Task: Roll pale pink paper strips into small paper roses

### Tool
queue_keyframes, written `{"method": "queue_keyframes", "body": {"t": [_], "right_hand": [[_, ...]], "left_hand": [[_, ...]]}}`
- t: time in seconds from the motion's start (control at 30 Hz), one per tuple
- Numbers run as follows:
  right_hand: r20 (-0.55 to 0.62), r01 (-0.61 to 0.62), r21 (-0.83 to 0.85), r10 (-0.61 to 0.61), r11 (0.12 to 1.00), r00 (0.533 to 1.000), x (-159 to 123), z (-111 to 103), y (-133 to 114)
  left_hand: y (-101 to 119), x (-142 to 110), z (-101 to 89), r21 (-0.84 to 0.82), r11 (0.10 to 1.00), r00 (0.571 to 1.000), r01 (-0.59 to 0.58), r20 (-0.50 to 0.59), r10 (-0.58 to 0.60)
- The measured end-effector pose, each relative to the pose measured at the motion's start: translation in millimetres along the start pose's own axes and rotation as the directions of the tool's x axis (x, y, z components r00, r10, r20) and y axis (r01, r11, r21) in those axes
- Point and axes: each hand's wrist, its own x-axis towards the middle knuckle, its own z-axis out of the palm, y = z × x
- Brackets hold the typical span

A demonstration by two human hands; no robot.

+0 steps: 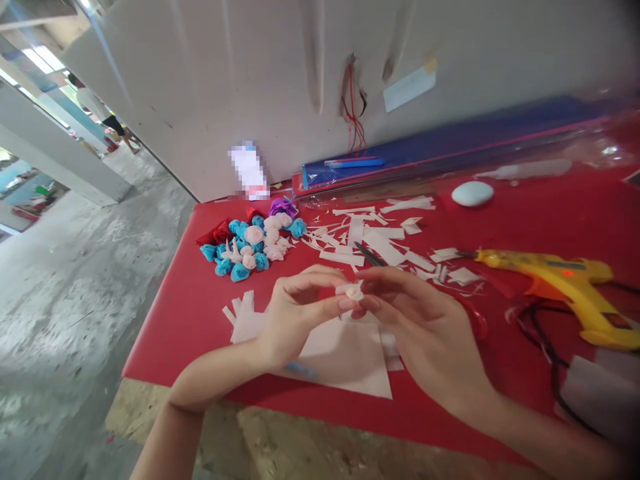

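My left hand (pixel 295 313) and my right hand (pixel 420 320) meet over the red tabletop (pixel 170 333). Together their fingertips pinch a small rolled white paper piece (pixel 355 291), which looks like a little paper rose. Both hands have their fingers closed on it. Under the hands lies a sheet of white paper (pixel 340 360) with cut strips at its left end. A pile of small paper roses (pixel 253 243) in blue, white, red and purple sits beyond the left hand.
White paper scraps (pixel 370 237) and scissors (pixel 370 255) lie behind the hands. A yellow glue gun (pixel 565 283) with a black cord rests at the right. A pale oval object (pixel 472 193), rolled coloured sheets in plastic (pixel 450 150) and a white wall are at the back.
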Motion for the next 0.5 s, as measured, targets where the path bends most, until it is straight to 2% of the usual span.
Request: {"method": "queue_keyframes", "body": {"t": [0.1, 0.2, 0.33, 0.5], "right_hand": [[0.038, -0.014, 0.003, 0.014, 1.000, 0.999, 0.2, -0.2, -0.9], [0.050, 0.027, 0.000, -0.027, 1.000, 0.998, -1.7, -1.1, -0.2], [0.021, 0.046, -0.045, -0.045, 0.998, 0.999, -4.1, -2.0, 0.5], [0.018, -0.007, -0.051, 0.008, 0.999, 1.000, -1.2, -3.2, -3.0]], "left_hand": [[3.2, -0.9, 1.0, -0.025, 0.999, 0.999, 0.023, 0.039, -0.022], [4.9, -1.5, 1.8, -0.023, 0.999, 0.998, 0.035, 0.050, -0.034], [3.9, -1.7, 1.7, -0.011, 0.999, 0.999, 0.031, 0.010, -0.031], [1.9, -1.4, 0.5, -0.021, 1.000, 1.000, 0.007, -0.017, -0.008]]}}
